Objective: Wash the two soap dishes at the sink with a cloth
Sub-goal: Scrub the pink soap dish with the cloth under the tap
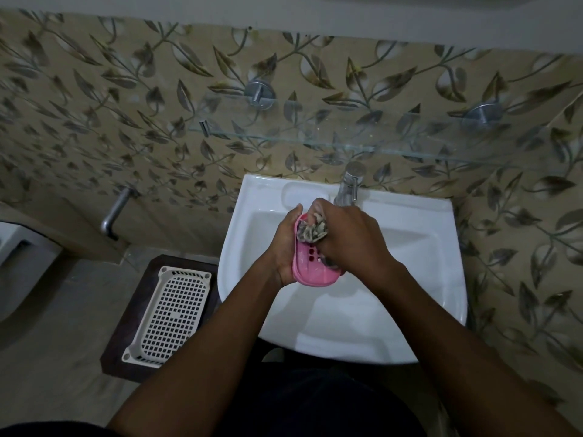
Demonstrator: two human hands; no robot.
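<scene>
Over the white sink (441,279), my left hand (285,244) grips a pink soap dish (310,269) by its left edge, with the slotted inside facing up. My right hand (350,234) is closed on a bunched grey patterned cloth (312,231) and presses it into the far end of the dish. Only one soap dish is in view. The tap (347,187) stands at the back of the sink, just beyond my hands, and no running water shows.
A white perforated plastic basket (170,313) lies on a dark stool (126,357) left of the sink. A glass shelf (315,143) on metal brackets juts from the leaf-patterned wall above the tap. A metal handle (115,212) sticks out at the left.
</scene>
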